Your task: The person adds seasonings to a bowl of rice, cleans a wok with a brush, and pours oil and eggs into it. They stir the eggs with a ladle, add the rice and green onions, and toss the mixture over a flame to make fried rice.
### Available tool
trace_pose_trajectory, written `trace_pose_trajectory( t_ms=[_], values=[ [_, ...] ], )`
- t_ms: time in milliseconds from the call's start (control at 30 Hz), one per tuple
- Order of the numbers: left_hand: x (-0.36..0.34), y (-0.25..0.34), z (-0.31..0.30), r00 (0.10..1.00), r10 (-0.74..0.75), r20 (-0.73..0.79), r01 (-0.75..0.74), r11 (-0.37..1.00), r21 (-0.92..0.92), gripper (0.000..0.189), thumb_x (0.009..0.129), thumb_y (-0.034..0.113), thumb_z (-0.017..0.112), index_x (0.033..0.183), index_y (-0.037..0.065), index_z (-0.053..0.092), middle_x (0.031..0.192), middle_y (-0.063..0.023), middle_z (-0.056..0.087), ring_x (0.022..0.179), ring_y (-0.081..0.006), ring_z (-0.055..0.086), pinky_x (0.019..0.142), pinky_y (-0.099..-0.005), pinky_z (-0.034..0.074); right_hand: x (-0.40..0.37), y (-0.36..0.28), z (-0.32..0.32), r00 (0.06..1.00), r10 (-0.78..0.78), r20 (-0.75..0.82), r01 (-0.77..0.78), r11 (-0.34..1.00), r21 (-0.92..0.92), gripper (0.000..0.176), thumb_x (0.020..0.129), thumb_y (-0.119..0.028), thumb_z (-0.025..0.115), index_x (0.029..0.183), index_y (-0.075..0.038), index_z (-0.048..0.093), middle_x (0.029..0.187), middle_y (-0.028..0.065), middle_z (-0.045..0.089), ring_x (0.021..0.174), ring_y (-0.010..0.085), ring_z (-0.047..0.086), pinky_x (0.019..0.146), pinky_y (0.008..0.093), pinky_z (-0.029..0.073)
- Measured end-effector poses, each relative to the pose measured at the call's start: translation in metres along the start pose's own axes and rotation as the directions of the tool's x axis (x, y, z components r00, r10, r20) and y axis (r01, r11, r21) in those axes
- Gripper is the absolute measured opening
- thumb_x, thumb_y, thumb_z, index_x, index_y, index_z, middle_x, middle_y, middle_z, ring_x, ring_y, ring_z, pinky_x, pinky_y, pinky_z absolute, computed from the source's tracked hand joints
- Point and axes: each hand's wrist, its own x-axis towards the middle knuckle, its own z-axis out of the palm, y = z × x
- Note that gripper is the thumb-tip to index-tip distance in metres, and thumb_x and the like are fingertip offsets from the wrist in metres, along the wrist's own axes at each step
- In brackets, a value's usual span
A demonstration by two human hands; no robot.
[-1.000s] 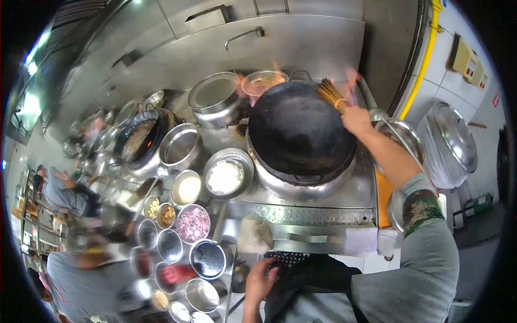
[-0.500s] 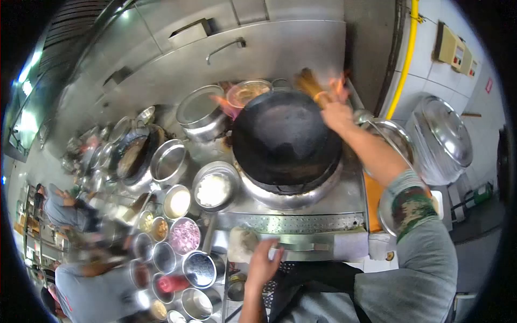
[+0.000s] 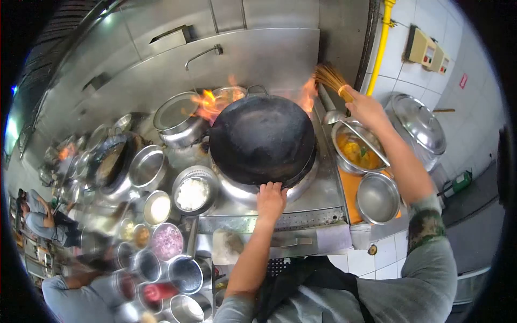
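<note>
A large black wok (image 3: pixel 261 137) sits on the burner ring in the middle of the stove, with nothing visible inside. My left hand (image 3: pixel 271 202) is at its near edge, fingers curled over the rim where the near handle is; the fingertips are partly hidden. My right hand (image 3: pixel 366 109) is raised beyond the wok's right side, closed around a bamboo wok brush (image 3: pixel 333 79) whose bristles point up and left. Orange flames rise behind the wok on both sides, the right ones close to the bristles.
Right of the stove stand a pot of orange food (image 3: pixel 358 151) with a ladle (image 3: pixel 335 117) and a steel bowl (image 3: pixel 378 198). To the left are a lidded pot (image 3: pixel 176 116), a strainer of white food (image 3: pixel 195 194) and chopped onions (image 3: pixel 167 242). Co-workers stand at far left.
My left hand has moved up from the counter edge onto the wok's near rim. My right hand and the brush have shifted right, away from the wok. The flames look larger.
</note>
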Motion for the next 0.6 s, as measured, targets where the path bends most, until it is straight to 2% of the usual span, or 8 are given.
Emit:
trace_pose_trajectory(
  t_ms=[33,167,200,267,333,433,500,600],
  values=[
    [-0.002,0.002,-0.002,1.0,-0.002,-0.028,0.002,1.0,0.01,0.026,0.087,0.026,0.066,0.104,0.006,0.068,0.095,-0.0101,0.061,0.095,-0.031,0.057,0.076,-0.0454,0.05,-0.023,0.019,-0.003,0.988,-0.097,-0.12,0.118,0.975,0.191,0.054,0.096,-0.034,0.055,0.144,-0.011,0.045,0.105,0.0215,0.069,0.093,0.0382,0.069,0.084,0.0483,0.053],
    [-0.003,-0.009,0.014,0.998,0.033,-0.055,-0.032,0.999,0.024,0.022,0.09,0.024,0.061,0.1,0.005,0.067,0.095,-0.0119,0.061,0.096,-0.0318,0.057,0.077,-0.0451,0.051,-0.193,-0.014,0.055,0.983,0.146,0.113,-0.177,0.566,0.805,0.065,0.097,-0.035,0.057,0.15,-0.004,0.035,0.146,0.0169,0.047,0.139,0.0281,0.04,0.115,0.039,0.03],
    [-0.001,-0.007,0.013,0.998,0.026,-0.064,-0.026,1.0,0.005,0.02,0.09,0.021,0.061,0.098,0.004,0.067,0.094,-0.013,0.062,0.094,-0.0327,0.057,0.078,-0.0453,0.05,-0.232,-0.019,0.083,0.968,0.19,0.166,-0.252,0.67,0.698,0.064,0.096,-0.033,0.06,0.147,-0.002,0.039,0.144,0.02,0.049,0.137,0.0283,0.043,0.114,0.0399,0.033],
    [-0.002,-0.001,0.004,0.998,0.021,-0.063,-0.022,1.0,-0.018,0.016,0.089,0.017,0.061,0.094,0.003,0.066,0.092,-0.0152,0.063,0.091,-0.0346,0.057,0.08,-0.0457,0.047,-0.284,-0.034,0.146,0.955,0.199,0.22,-0.295,0.555,0.778,0.06,0.094,-0.033,0.061,0.142,0.0,0.046,0.137,0.0241,0.054,0.13,0.0338,0.05,0.109,0.0422,0.038],
    [0.0,0.004,-0.002,1.0,-0.006,-0.015,0.006,1.0,0.021,0.016,0.089,0.017,0.061,0.094,0.003,0.065,0.092,-0.0154,0.063,0.091,-0.0342,0.057,0.081,-0.045,0.048,-0.312,-0.044,0.208,0.94,0.272,0.208,-0.333,0.587,0.737,0.058,0.092,-0.031,0.065,0.138,-0.001,0.049,0.134,0.0221,0.055,0.126,0.0343,0.052,0.104,0.0411,0.042],
    [-0.002,0.007,-0.011,0.998,-0.022,0.055,0.017,0.996,0.086,0.019,0.091,0.02,0.059,0.096,0.003,0.066,0.093,-0.0136,0.063,0.095,-0.0327,0.058,0.08,-0.044,0.051,-0.302,-0.055,0.189,0.955,0.06,0.291,-0.149,0.944,0.294,0.054,0.088,-0.029,0.068,0.134,-0.004,0.055,0.129,0.0253,0.055,0.122,0.0394,0.053,0.105,0.0432,0.041],
    [-0.003,0.014,-0.029,0.998,-0.005,0.068,-0.002,0.995,0.103,0.019,0.091,0.021,0.059,0.095,0.004,0.065,0.093,-0.0129,0.062,0.094,-0.0321,0.058,0.079,-0.0436,0.052,-0.263,-0.05,0.116,0.983,0.08,0.166,-0.155,0.842,0.517,0.051,0.084,-0.025,0.071,0.13,-0.006,0.058,0.125,0.0235,0.056,0.119,0.0385,0.053,0.102,0.0447,0.043],
    [-0.018,0.054,-0.092,0.998,0.049,0.05,-0.051,0.998,0.048,0.015,0.089,0.016,0.061,0.093,0.003,0.064,0.089,-0.0145,0.061,0.089,-0.0336,0.057,0.077,-0.0445,0.05,-0.211,0.017,0.078,0.974,0.164,-0.155,-0.096,0.924,0.371,0.041,0.084,-0.017,0.068,0.122,-0.004,0.06,0.12,0.0241,0.055,0.11,0.0425,0.055,0.095,0.0476,0.046]
  ],
)
